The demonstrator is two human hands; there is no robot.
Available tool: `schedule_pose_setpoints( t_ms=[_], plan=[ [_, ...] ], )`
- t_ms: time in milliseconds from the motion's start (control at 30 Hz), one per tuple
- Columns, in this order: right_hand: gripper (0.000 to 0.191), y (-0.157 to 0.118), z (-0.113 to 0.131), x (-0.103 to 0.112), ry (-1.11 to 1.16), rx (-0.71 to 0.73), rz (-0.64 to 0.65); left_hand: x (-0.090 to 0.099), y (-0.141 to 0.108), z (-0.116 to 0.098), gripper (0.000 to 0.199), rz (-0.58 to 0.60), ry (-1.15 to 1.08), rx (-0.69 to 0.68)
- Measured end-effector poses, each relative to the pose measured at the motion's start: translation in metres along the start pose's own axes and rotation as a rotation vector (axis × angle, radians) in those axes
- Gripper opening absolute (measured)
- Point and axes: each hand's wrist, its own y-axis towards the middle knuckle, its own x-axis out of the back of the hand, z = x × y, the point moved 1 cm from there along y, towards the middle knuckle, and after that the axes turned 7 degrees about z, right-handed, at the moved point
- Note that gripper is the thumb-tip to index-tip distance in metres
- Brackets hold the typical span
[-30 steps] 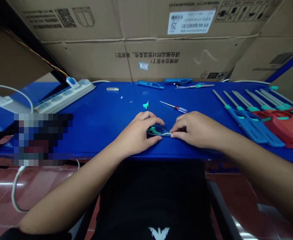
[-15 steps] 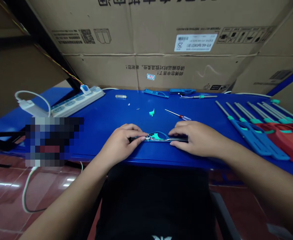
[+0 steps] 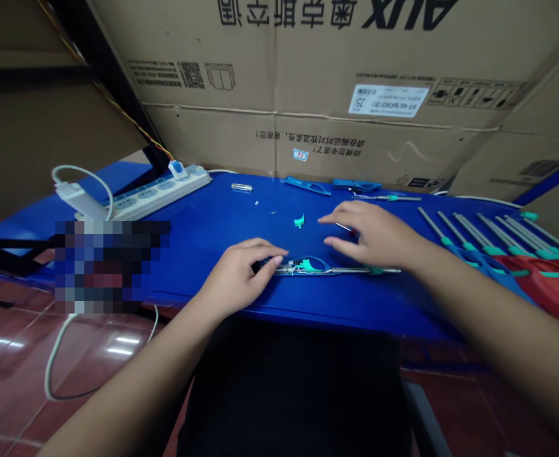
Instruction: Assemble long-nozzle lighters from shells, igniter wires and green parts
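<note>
A long-nosed gas lighter (image 3: 324,269) lies near the table's front edge, its blue handle shell uncovered. Inside show a green trigger, white wires and metal parts; its metal tube points right. My left hand (image 3: 241,270) grips the handle's left end between thumb and fingers, hiding that end. My right hand (image 3: 375,236) hovers beyond the tube, fingers stretched and thumb apart, with nothing visibly held. Beneath it a screwdriver (image 3: 343,227) is mostly hidden. Left of the right fingertips sits a loose green trigger (image 3: 299,221).
Blue half shells (image 3: 307,185) and a lighter tube with wires (image 3: 389,198) lie at the back. A clear cylinder (image 3: 242,187) rests near the power strip (image 3: 150,190). Several blue and red lighters (image 3: 546,273) are lined up at right. A cardboard box (image 3: 260,76) stands behind.
My right hand has let go of the lighter's tube and moved up and away, over the screwdriver. My left hand keeps its grip. The camera view has shifted slightly.
</note>
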Motion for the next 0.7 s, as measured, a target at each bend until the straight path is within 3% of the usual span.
schedule_pose_setpoints(
  t_ms=[100,233,400,533,700],
  plan=[
    [0.037,0.02,-0.031,0.008,0.015,-0.101,-0.066,0.001,0.001,0.004,0.023,-0.016,-0.05,0.088],
    [0.032,0.05,-0.066,0.008,-0.098,-0.389,-0.008,0.0,0.005,0.008,0.018,0.06,-0.058,0.114],
    [0.034,0.086,-0.095,-0.003,-0.147,-0.521,0.029,0.0,0.005,0.008,0.017,0.052,-0.085,0.132],
    [0.037,0.101,-0.115,-0.005,-0.197,-0.592,0.064,0.001,0.002,0.006,0.021,-0.095,-0.13,0.125],
    [0.044,0.102,-0.122,-0.008,-0.233,-0.509,0.181,0.003,-0.001,0.003,0.023,-0.258,-0.145,0.106]
  ],
)
